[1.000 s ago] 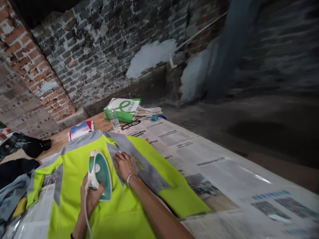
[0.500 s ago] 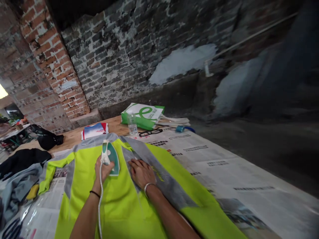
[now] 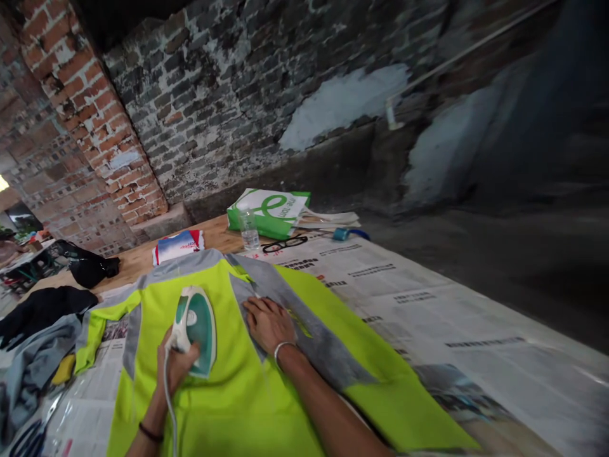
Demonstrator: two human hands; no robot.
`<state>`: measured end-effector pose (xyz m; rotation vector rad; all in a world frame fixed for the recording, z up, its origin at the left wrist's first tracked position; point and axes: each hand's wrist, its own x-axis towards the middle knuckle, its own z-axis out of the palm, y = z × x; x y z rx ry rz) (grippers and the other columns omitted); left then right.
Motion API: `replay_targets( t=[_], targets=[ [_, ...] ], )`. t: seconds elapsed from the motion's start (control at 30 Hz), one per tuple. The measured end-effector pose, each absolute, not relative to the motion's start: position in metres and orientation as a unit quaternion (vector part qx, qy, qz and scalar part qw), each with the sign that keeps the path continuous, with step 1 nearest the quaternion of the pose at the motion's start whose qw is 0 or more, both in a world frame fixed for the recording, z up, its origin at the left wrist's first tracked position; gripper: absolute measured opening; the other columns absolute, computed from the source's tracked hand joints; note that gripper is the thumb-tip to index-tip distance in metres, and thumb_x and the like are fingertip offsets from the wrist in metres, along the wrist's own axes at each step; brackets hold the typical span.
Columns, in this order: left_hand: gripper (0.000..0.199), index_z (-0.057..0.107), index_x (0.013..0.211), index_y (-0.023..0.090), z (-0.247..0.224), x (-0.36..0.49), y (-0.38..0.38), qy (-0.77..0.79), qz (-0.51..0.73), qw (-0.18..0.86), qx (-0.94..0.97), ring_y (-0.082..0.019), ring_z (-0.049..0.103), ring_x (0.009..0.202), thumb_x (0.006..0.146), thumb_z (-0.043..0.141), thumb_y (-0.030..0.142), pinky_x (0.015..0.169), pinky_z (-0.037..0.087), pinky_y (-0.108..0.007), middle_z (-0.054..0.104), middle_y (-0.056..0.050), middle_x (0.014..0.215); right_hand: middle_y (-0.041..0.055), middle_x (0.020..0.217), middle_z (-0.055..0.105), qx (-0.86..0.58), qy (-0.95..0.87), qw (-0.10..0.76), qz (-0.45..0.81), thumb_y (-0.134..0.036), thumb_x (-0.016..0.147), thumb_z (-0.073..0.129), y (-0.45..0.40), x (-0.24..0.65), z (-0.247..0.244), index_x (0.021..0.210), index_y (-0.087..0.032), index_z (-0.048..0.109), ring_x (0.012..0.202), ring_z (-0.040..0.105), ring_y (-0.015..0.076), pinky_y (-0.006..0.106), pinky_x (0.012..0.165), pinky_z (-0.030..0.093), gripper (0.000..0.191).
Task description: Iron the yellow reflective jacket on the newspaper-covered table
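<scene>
A neon yellow and grey jacket [image 3: 228, 406] lies spread over the newspaper-covered table. My left hand [image 3: 174, 363] is closed round the handle of a white and teal clothes iron [image 3: 203, 330], which rests on or just above the yellow body panel; I cannot tell if its sole touches. The iron's pale cord [image 3: 168, 393] runs down along my left forearm. My right hand [image 3: 270, 325] lies flat with fingers stretched out on the grey panel, to the right of the iron, holding nothing.
Behind the jacket are a plastic cup [image 3: 250, 231], black glasses [image 3: 284, 244], a green and white bag [image 3: 271, 212] and a red-blue packet [image 3: 178, 247]. Leftward lie dark and grey clothes [image 3: 42, 343], a black bag [image 3: 90, 263] and scissors [image 3: 38, 425]. Newspaper [image 3: 457, 355] covers the right side.
My left hand has moved the iron toward me and to the left over the yellow panel. My right hand stays at the same spot on the grey panel.
</scene>
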<state>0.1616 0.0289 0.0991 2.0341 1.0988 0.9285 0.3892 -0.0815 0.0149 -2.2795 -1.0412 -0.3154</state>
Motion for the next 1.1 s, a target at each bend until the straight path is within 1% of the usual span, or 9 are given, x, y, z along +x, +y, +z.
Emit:
replay_targets(
  t=[0.13, 0.23, 0.33, 0.43, 0.57, 0.67, 0.77, 0.87, 1.1],
  targets=[
    [0.025, 0.072, 0.079, 0.019, 0.120, 0.216, 0.071, 0.429, 0.332, 0.320, 0.777, -0.018, 0.065, 0.064, 0.064, 0.076, 0.038, 0.059, 0.051, -0.026, 0.068, 0.000, 0.066, 0.0017, 0.138, 0.069, -0.869, -0.383, 0.298, -0.091, -0.021, 0.095, 0.048, -0.084, 0.386, 0.023, 0.121, -0.029, 0.077, 0.127, 0.053, 0.0258, 0.040, 0.104, 0.038, 0.040],
    [0.020, 0.068, 0.077, 0.019, 0.125, 0.234, 0.087, 0.444, 0.329, 0.313, 0.772, -0.020, 0.067, 0.069, 0.067, 0.075, 0.035, 0.063, 0.051, -0.028, 0.068, -0.002, 0.069, 0.0008, 0.139, 0.069, -0.875, -0.381, 0.289, -0.078, -0.021, 0.096, 0.048, -0.085, 0.385, 0.028, 0.123, -0.028, 0.076, 0.128, 0.053, 0.0253, 0.039, 0.105, 0.038, 0.039],
    [0.019, 0.068, 0.078, 0.020, 0.124, 0.218, 0.079, 0.453, 0.326, 0.305, 0.772, -0.022, 0.067, 0.071, 0.068, 0.075, 0.035, 0.066, 0.053, -0.032, 0.068, -0.003, 0.071, 0.0010, 0.139, 0.069, -0.875, -0.383, 0.287, -0.074, -0.021, 0.095, 0.049, -0.086, 0.385, 0.029, 0.123, -0.028, 0.076, 0.128, 0.053, 0.0251, 0.039, 0.104, 0.039, 0.039],
    [0.027, 0.070, 0.087, 0.022, 0.116, 0.173, 0.053, 0.460, 0.322, 0.303, 0.770, -0.022, 0.066, 0.070, 0.068, 0.075, 0.040, 0.066, 0.054, -0.033, 0.068, -0.003, 0.071, 0.0013, 0.139, 0.069, -0.872, -0.385, 0.293, -0.081, -0.021, 0.095, 0.048, -0.085, 0.385, 0.027, 0.122, -0.028, 0.076, 0.127, 0.053, 0.0255, 0.040, 0.104, 0.038, 0.039],
    [0.048, 0.071, 0.097, 0.020, 0.102, 0.106, 0.023, 0.477, 0.316, 0.322, 0.754, -0.023, 0.066, 0.063, 0.063, 0.072, 0.054, 0.057, 0.054, -0.033, 0.068, -0.002, 0.068, 0.0021, 0.138, 0.069, -0.868, -0.383, 0.302, -0.090, -0.021, 0.095, 0.048, -0.084, 0.386, 0.023, 0.121, -0.028, 0.077, 0.127, 0.052, 0.0260, 0.041, 0.104, 0.038, 0.040],
    [0.054, 0.071, 0.096, 0.020, 0.097, 0.082, 0.026, 0.493, 0.323, 0.329, 0.738, -0.025, 0.066, 0.064, 0.058, 0.072, 0.059, 0.059, 0.055, -0.036, 0.071, -0.004, 0.073, 0.0030, 0.138, 0.070, -0.865, -0.387, 0.304, -0.095, -0.021, 0.095, 0.048, -0.083, 0.388, 0.020, 0.121, -0.028, 0.077, 0.127, 0.052, 0.0267, 0.042, 0.105, 0.038, 0.040],
    [0.044, 0.070, 0.086, 0.021, 0.101, 0.092, 0.053, 0.498, 0.318, 0.294, 0.751, -0.026, 0.067, 0.067, 0.060, 0.072, 0.056, 0.062, 0.055, -0.038, 0.071, -0.005, 0.072, 0.0033, 0.138, 0.069, -0.864, -0.389, 0.304, -0.095, -0.022, 0.095, 0.048, -0.083, 0.388, 0.018, 0.122, -0.029, 0.077, 0.127, 0.051, 0.0278, 0.044, 0.105, 0.037, 0.040],
    [0.033, 0.069, 0.078, 0.022, 0.112, 0.124, 0.091, 0.500, 0.317, 0.267, 0.760, -0.026, 0.066, 0.068, 0.064, 0.073, 0.051, 0.061, 0.052, -0.034, 0.068, -0.004, 0.067, 0.0027, 0.138, 0.069, -0.866, -0.387, 0.302, -0.090, -0.021, 0.095, 0.048, -0.083, 0.387, 0.020, 0.122, -0.028, 0.077, 0.127, 0.052, 0.0275, 0.044, 0.105, 0.037, 0.041],
    [0.023, 0.066, 0.078, 0.021, 0.126, 0.176, 0.138, 0.487, 0.323, 0.240, 0.775, -0.025, 0.068, 0.075, 0.071, 0.071, 0.043, 0.062, 0.047, -0.030, 0.070, -0.006, 0.071, 0.0011, 0.140, 0.068, -0.875, -0.384, 0.288, -0.068, -0.021, 0.097, 0.049, -0.086, 0.384, 0.034, 0.124, -0.028, 0.075, 0.130, 0.052, 0.0257, 0.040, 0.105, 0.038, 0.039]
  ],
)
